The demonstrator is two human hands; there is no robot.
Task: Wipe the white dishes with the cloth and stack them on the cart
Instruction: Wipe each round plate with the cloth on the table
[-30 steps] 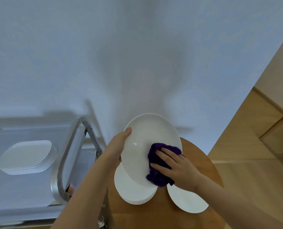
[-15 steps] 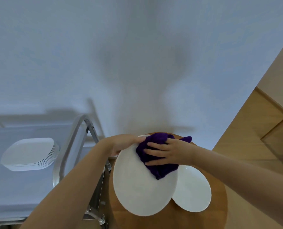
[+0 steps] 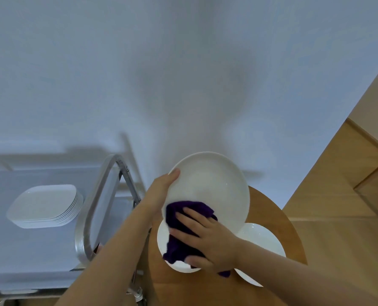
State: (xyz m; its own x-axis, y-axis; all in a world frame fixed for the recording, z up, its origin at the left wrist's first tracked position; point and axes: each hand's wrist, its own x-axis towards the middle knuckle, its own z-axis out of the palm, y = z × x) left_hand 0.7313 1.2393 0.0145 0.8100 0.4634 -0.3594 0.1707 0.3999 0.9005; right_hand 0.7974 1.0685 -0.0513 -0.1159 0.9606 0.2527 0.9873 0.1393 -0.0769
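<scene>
Standing against a plain white wall [image 3: 183,62], a round wooden table [image 3: 269,208] is seen, with a light wood floor [image 3: 338,184] to the right. Beside the table, on the left, a grey metal cart [image 3: 99,195] is parked. One stack of white, square-cornered dishes [image 3: 44,206] is kept on the cart. Three round white plates are counted. One round white plate [image 3: 212,186] is gripped at its edge by the left hand [image 3: 159,195] and held tilted over the table. Two more plates [image 3: 265,241] are left lying flat on the table. One dark purple cloth [image 3: 183,235] is pressed onto the held plate by the right hand [image 3: 207,241], fingers curled over it.
</scene>
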